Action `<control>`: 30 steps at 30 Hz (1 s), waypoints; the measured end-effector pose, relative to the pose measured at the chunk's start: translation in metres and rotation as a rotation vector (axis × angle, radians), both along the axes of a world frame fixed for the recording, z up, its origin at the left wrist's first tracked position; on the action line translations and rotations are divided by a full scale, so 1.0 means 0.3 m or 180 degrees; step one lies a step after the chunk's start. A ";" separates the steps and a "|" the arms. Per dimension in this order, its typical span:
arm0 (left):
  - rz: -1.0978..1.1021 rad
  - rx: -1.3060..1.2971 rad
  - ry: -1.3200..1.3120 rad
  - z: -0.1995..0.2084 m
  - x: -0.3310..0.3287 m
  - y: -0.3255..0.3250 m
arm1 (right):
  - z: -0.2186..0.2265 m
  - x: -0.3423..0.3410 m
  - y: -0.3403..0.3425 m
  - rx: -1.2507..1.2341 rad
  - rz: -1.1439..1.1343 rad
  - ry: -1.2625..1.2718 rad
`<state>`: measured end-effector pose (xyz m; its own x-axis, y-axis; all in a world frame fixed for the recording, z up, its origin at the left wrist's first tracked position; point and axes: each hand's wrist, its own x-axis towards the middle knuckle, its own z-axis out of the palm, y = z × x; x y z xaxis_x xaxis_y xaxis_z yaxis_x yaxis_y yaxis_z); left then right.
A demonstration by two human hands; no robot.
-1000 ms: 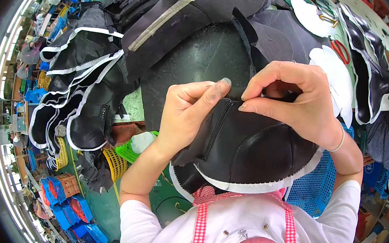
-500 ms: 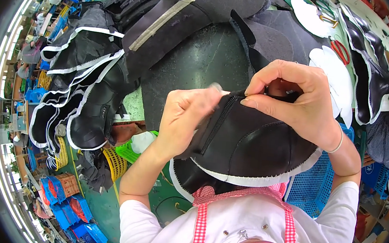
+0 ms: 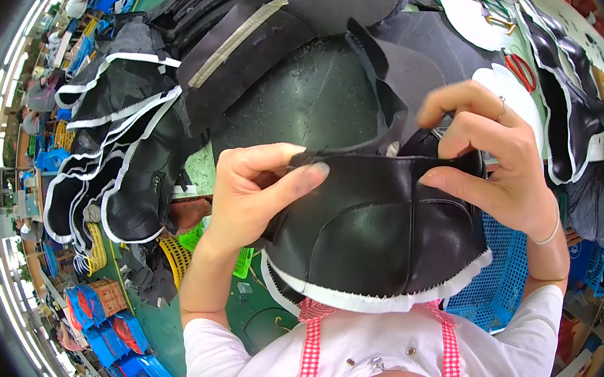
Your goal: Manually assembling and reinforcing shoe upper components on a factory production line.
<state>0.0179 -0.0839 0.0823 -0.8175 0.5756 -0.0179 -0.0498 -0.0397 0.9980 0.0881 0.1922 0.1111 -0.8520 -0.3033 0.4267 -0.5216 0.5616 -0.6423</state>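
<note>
In front of my chest is a black leather boot upper [image 3: 370,231] with stitched seams and a white jagged strip along its lower edge. My left hand [image 3: 251,191] pinches the left end of its top edge, thumb on the outer face. At the right of that edge, my right hand [image 3: 497,160] grips the rim with its thumb in front and a bent finger behind. Its forefinger is lifted and smeared by motion. Part of another white-edged piece [image 3: 274,284] shows below the upper at the left.
Dark flat pieces [image 3: 258,39] cover the table's far side. White-edged boot uppers [image 3: 138,194] hang at the left, with more [image 3: 572,105] at the right. Red-handled scissors [image 3: 520,71] lie by white pieces [image 3: 511,92]. A blue basket [image 3: 497,280] stands at my right.
The upper has turned, so its zip is out of sight and its seamed face shows. My left hand has moved left along the top edge; my right hand has shifted right.
</note>
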 end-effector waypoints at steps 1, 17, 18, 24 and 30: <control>-0.0030 -0.0004 -0.0001 0.001 -0.001 -0.013 | 0.004 -0.008 0.001 -0.0004 -0.0030 -0.0001; -0.0550 0.0312 0.0015 0.022 -0.038 -0.016 | -0.035 -0.034 -0.005 -0.1009 0.0813 -0.0849; -0.0844 -0.0128 0.1186 0.053 -0.080 -0.007 | -0.044 -0.034 -0.011 -0.1018 0.0810 -0.0868; -0.1208 -0.1205 0.3005 0.143 -0.075 0.094 | -0.023 -0.026 -0.055 -0.0688 0.0566 -0.0259; -0.1350 -0.0651 0.2071 0.144 -0.097 0.034 | 0.002 -0.019 0.045 -0.0314 0.0542 -0.0791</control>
